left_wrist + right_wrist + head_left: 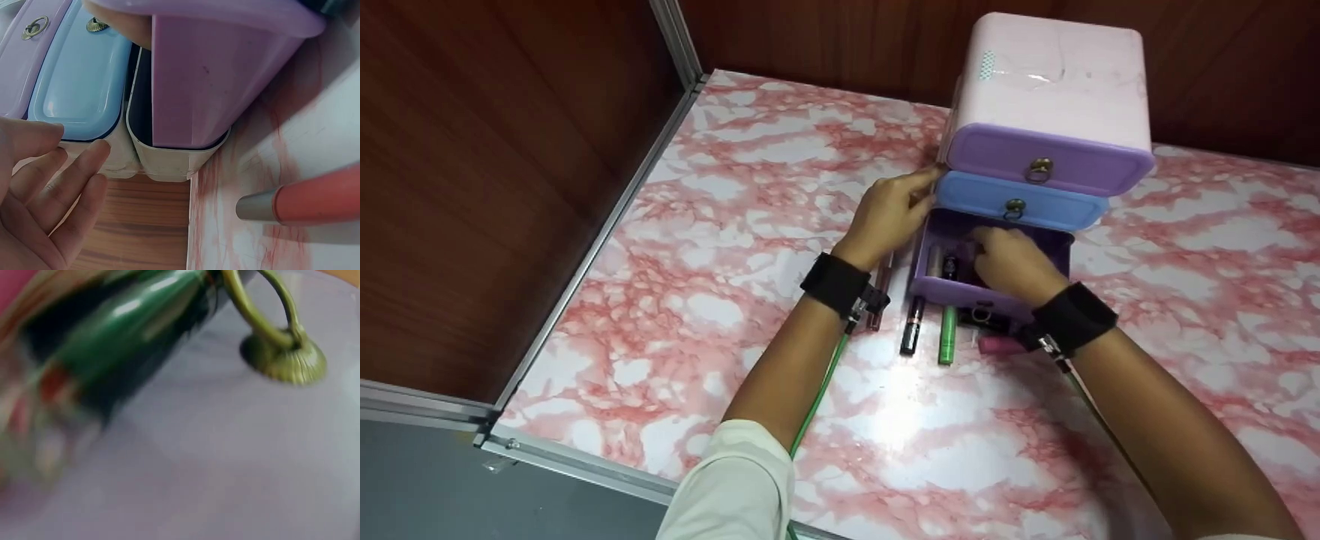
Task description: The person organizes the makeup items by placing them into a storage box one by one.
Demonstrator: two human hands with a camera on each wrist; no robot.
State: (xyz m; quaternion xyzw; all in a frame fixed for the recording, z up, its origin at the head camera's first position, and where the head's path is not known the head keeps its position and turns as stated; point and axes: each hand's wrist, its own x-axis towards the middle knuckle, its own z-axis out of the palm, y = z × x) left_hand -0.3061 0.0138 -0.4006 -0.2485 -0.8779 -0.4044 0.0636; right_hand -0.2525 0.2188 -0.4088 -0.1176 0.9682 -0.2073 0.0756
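Observation:
A small drawer cabinet [1057, 82] has its lowest purple drawer [952, 291] pulled out. My left hand [889, 214] is at the cabinet's left side, fingers fairly straight; in the left wrist view its fingertips [100, 151] are by the edge of the blue drawer [84, 73]. My right hand [1016, 259] reaches into the purple drawer, its fingers bent downward. What those fingertips touch is hidden. Inside, left of that hand, lie a pale tube [935, 262] and a dark tube [950, 267]. The right wrist view has the drawer's brass ring pull [284, 354].
On the marbled table in front of the drawer lie a black tube [911, 330], a green tube [947, 337] and a pink one [999, 345]. A reddish tube [877, 311] lies beneath my left wrist. Brown panels [825, 45] stand behind and left.

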